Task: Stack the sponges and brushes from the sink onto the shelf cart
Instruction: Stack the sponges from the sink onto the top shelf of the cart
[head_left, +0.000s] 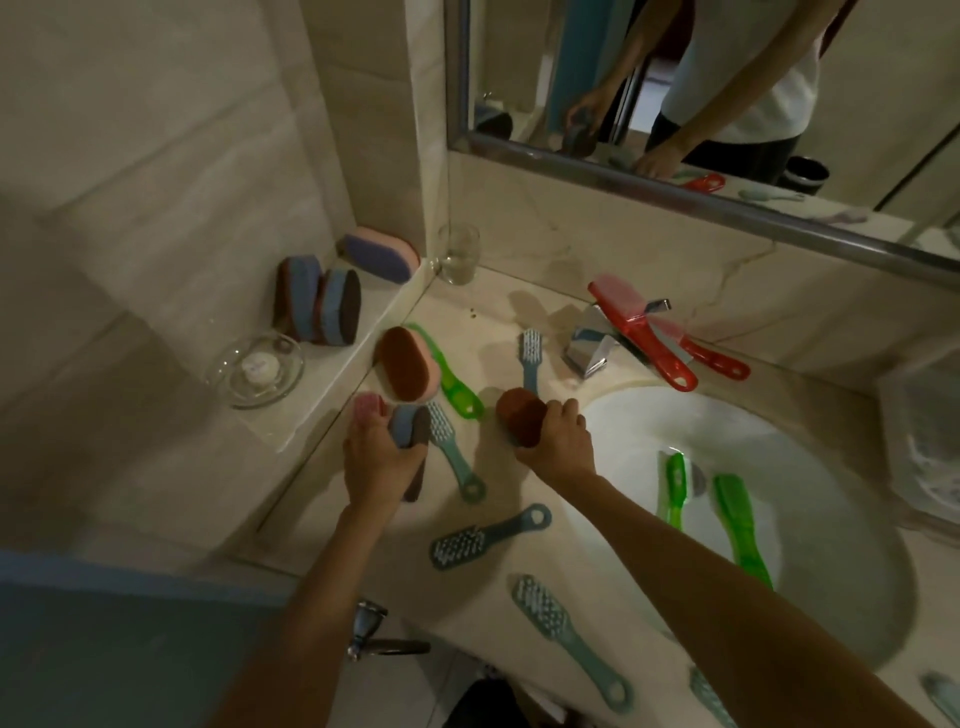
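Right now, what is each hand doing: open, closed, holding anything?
Left hand: closed on a blue-and-grey sponge.
Right hand: closed on a brown sponge.

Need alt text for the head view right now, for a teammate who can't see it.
Both hands grip sponges over a bathroom counter: the left hand a blue sponge, the right hand a brown sponge. Teal brushes lie on the counter; two green brushes lie in the sink.

Right of the sink (857, 597), 1 teal brush (943, 699) is cut off by the frame's corner. The left hand (382, 457) covers much of its blue sponge (405, 427), blurred.
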